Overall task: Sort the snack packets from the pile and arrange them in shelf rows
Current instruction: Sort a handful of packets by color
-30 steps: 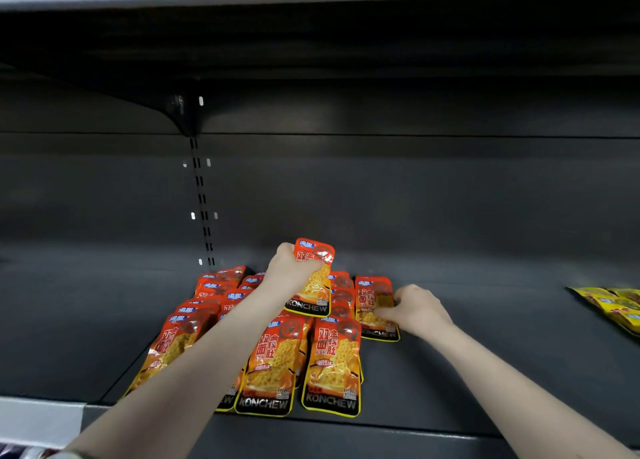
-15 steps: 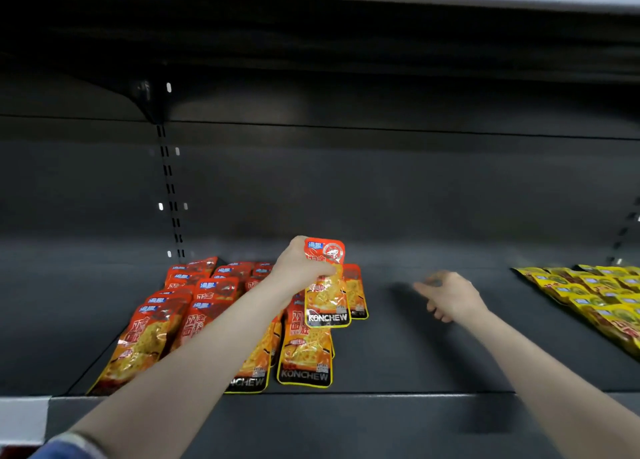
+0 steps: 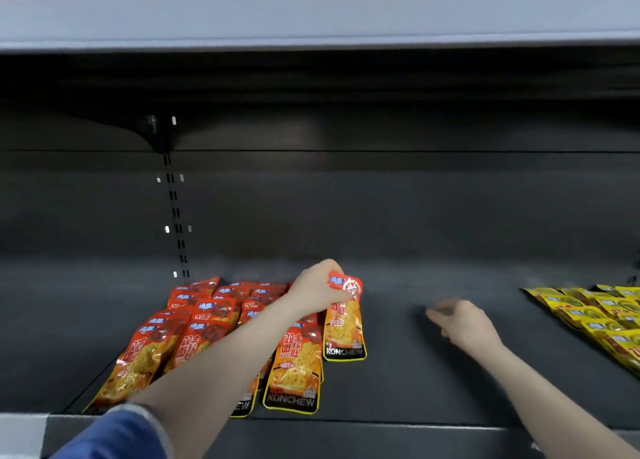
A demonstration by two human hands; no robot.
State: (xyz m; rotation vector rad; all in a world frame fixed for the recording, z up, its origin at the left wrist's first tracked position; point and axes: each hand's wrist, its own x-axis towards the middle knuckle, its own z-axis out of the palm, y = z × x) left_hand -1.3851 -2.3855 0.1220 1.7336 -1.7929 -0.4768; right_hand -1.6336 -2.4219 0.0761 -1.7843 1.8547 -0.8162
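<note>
Right hand leaving the orange rows, left hand bringing in another packet.

Beside the orange rows [image 3: 221, 334] on the shelf [image 3: 415, 382], the right hand [image 3: 460, 323] is drifting away, empty with fingers loosely curled, so that row seems settled; the left hand [image 3: 317, 290] is gripping an orange packet [image 3: 344, 323] by its top, dangling at the rows' right edge.

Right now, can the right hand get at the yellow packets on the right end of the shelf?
Probably yes. The right hand is empty and hovers over bare shelf, with nothing between it and the yellow packets. The left hand grips an orange packet well clear of that path.
</note>
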